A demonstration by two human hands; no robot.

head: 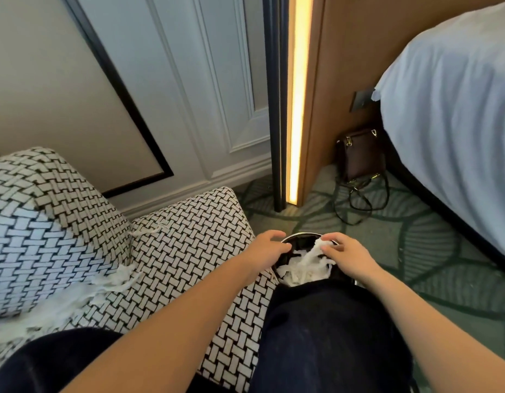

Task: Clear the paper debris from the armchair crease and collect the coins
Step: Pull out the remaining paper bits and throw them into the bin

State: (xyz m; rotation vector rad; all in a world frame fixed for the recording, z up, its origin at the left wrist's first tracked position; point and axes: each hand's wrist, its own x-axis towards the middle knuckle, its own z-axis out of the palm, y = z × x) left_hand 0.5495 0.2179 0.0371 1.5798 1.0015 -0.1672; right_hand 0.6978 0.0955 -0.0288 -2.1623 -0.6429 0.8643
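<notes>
White paper shreds (104, 287) lie strewn along the armchair (189, 236) crease at your left, with more heaped in the black bin (299, 239) between your knees. Your right hand (350, 256) pinches a clump of strips (316, 251) above the bin; your left hand (265, 251) curls its fingers over the rim. A brown handbag (359, 154) sits on the green carpet (387, 236) beside the bed (450, 109).

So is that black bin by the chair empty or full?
Not empty: white paper shreds lie piled inside the bin, and the right hand pinches a strand above them. How deep, cannot tell.
</notes>
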